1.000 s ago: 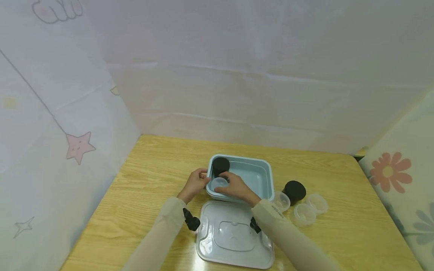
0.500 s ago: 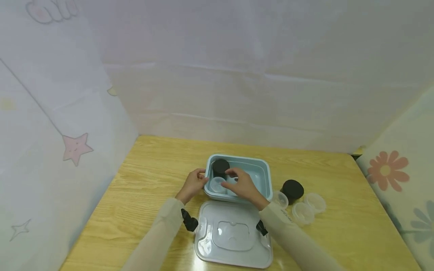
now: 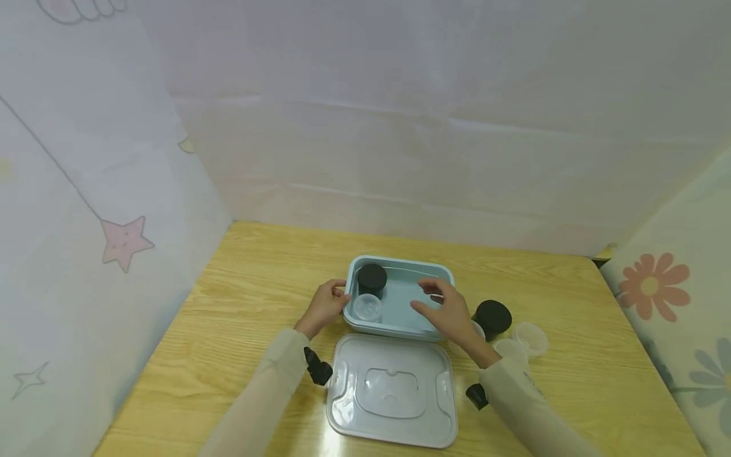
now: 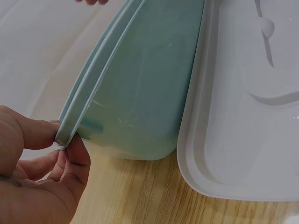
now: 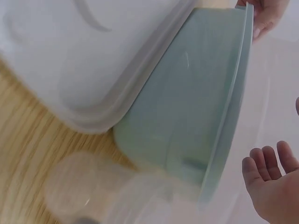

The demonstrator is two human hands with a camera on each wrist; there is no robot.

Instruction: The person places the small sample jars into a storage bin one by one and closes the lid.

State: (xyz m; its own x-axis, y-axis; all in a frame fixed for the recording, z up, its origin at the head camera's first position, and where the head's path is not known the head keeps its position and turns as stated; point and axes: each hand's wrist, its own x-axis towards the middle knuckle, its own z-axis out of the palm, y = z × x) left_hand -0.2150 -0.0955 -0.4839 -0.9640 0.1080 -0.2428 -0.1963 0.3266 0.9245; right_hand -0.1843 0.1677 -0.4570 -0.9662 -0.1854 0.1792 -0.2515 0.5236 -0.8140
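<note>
A light blue plastic box (image 3: 436, 317) sits open on the wooden table. Inside it, a black jar (image 3: 372, 278) stands in the far left corner and a small clear cup (image 3: 367, 307) sits just in front of it. My left hand (image 3: 341, 298) pinches the box's left rim, seen close in the left wrist view, where the left hand (image 4: 65, 140) has thumb and fingers on the rim of the box (image 4: 140, 93). My right hand (image 3: 427, 297) hovers over the box's right half, fingers spread and holding nothing. The right wrist view shows this right hand (image 5: 271, 182) open beside the box (image 5: 196, 116).
The box's pale lid (image 3: 393, 388) lies flat on the table just in front of it. To the right of the box stand another black jar (image 3: 493, 317) and clear cups (image 3: 530, 338). White curtains enclose the table at the back and left.
My right hand let go of the clear cup in the box's near left corner and moved right over the box's other half, opening. The left hand stayed on the rim.
</note>
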